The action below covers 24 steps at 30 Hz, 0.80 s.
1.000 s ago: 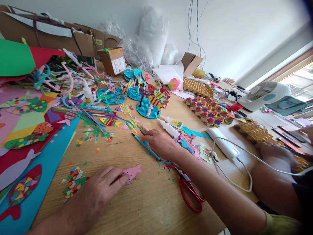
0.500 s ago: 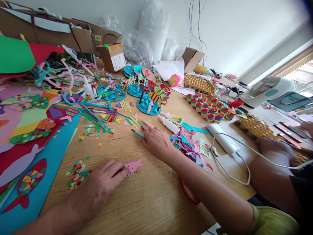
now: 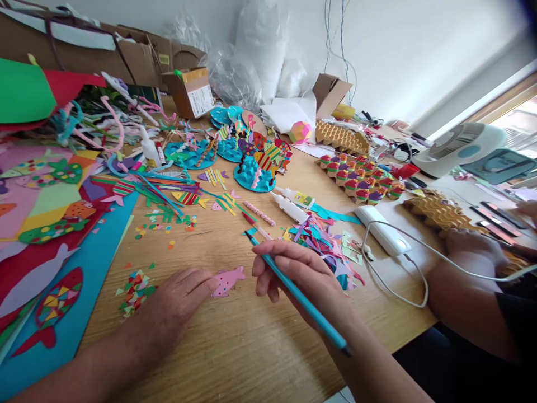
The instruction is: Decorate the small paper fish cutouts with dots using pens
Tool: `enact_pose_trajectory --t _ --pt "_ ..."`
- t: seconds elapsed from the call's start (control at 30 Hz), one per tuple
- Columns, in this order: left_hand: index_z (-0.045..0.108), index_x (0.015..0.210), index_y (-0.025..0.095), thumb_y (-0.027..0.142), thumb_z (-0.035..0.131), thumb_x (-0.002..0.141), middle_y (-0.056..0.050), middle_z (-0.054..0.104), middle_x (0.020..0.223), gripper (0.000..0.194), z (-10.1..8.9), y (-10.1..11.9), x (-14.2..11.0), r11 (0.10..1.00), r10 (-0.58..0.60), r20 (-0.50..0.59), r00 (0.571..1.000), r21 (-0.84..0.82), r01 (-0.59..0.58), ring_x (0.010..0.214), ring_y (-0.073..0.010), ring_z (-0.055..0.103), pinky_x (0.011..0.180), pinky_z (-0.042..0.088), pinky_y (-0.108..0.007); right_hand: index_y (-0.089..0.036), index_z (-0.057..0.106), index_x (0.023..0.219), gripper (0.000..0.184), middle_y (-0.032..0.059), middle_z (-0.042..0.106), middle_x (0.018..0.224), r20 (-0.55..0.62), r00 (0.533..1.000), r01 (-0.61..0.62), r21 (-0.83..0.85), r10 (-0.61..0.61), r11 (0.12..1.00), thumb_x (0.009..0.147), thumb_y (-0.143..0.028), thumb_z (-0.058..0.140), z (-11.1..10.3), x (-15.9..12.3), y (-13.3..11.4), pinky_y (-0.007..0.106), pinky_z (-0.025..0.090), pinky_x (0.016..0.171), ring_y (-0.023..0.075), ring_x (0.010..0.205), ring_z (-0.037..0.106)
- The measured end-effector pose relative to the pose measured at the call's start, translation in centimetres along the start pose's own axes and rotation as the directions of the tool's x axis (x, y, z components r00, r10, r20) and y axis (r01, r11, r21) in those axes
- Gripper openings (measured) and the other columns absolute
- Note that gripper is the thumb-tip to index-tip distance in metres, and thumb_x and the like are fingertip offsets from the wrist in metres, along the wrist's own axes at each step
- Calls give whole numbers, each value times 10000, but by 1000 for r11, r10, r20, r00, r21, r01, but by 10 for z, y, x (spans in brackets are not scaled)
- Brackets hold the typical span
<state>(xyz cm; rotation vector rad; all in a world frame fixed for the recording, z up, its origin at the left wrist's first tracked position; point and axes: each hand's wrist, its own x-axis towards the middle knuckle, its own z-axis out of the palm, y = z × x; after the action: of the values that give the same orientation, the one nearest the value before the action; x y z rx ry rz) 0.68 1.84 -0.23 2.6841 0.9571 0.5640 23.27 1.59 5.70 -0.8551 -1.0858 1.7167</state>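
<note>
1. Bare hands work over a wooden tabletop (image 3: 235, 341): the right hand (image 3: 304, 274) grips a slim blue pen (image 3: 316, 313) between thumb and fingers, its dark tip pointing away to the far left.
2. Fingers close together, the left hand (image 3: 178, 299) lies on the tabletop, fingertips at the near-left end of a pink paper fish (image 3: 227, 281) dotted with small spots; whether they pinch it, one cannot tell. The fish lies flat, between the two hands.
3. Just left of the left hand, a pile of paper triangles (image 3: 136, 291) sits beside a blue sheet (image 3: 104, 240), on which rests a red fish (image 3: 59, 296) covered in colored pieces.
4. At right, another person's forearm (image 3: 465, 302) rests near a white cable (image 3: 409, 254) and a white oblong device (image 3: 382, 230).
5. Beyond the right hand lie shredded paper strips (image 3: 323, 246), a red pen (image 3: 250, 220), a pink twisted stick (image 3: 260, 213) and a white glue bottle (image 3: 290, 208).
6. Farther back stand blue bases (image 3: 251, 180) bearing paper fish, with a painted egg carton (image 3: 356, 180) to their right.
7. Along the far side, a small cardboard box (image 3: 188, 92) stands left of clear plastic bags (image 3: 262, 53); a white fan (image 3: 457, 148) sits far right.
</note>
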Motion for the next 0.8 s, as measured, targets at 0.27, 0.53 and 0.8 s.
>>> enact_pose_trajectory --t 0.27,0.53,0.8 --pt "561 1051 176 -15 280 819 -37 660 969 411 -2 -5 1 998 -36 -80 996 -63 31 896 -159 621 769 531 -272 -206 587 826 163 -39 574 652 -108 994 28 -29 -31 999 722 -250 705 -7 11 23 194 380 542 77 578 499" --pt "562 1022 180 3 277 787 -26 665 952 410 -6 -4 4 997 -58 -44 997 -60 55 892 -159 630 773 537 -283 -191 493 807 151 -50 493 559 -222 971 10 -342 -92 940 824 -339 519 0 12 47 214 361 491 95 503 458" --pt "580 1037 179 5 282 799 -36 661 983 418 -5 -7 3 993 -67 -28 997 -97 64 932 -154 616 808 528 -290 -202 476 717 65 -26 510 625 -181 974 6 -576 -135 817 762 -237 506 4 12 55 221 392 523 113 573 477"
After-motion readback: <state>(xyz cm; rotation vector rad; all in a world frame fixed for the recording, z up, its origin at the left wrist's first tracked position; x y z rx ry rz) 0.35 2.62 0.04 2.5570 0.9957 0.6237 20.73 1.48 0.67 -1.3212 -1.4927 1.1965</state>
